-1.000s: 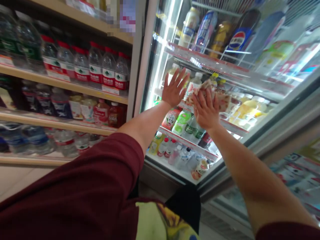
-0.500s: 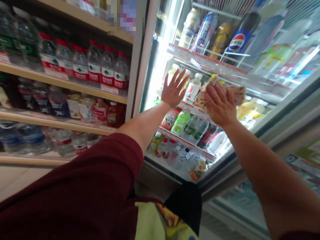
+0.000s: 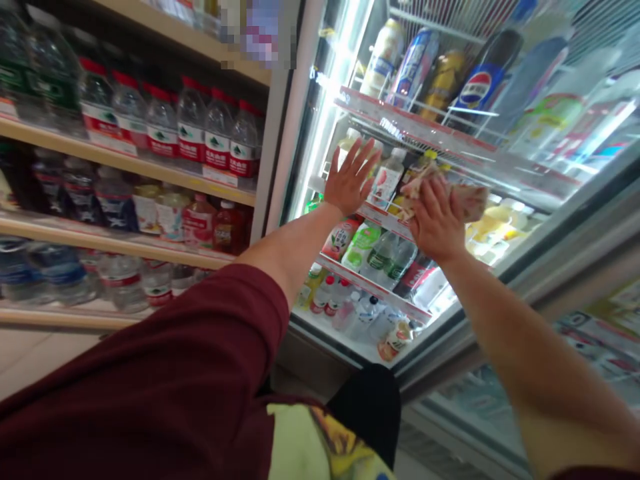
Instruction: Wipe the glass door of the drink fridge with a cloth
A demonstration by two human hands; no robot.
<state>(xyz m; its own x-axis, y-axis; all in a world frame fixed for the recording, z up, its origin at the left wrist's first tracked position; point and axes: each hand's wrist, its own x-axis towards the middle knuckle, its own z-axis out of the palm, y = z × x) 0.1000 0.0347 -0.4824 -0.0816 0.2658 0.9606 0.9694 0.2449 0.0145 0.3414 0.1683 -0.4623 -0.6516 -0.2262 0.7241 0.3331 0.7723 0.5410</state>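
Pressing smooth glass door (image 3: 520, 133), left hand (image 3: 350, 181) splays empty; right hand (image 3: 436, 223) grips crumpled patterned cloth (image 3: 467, 200)

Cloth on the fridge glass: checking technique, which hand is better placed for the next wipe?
Right, probably: the right hand presses the cloth on the glass; the left hand lies flat and bare.

Red-capped water bottles (image 3: 190, 123) on wooden shelves (image 3: 165, 173)

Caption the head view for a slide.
Left hand flat on the cooler's glass door, right hand holding a patterned cloth against it.
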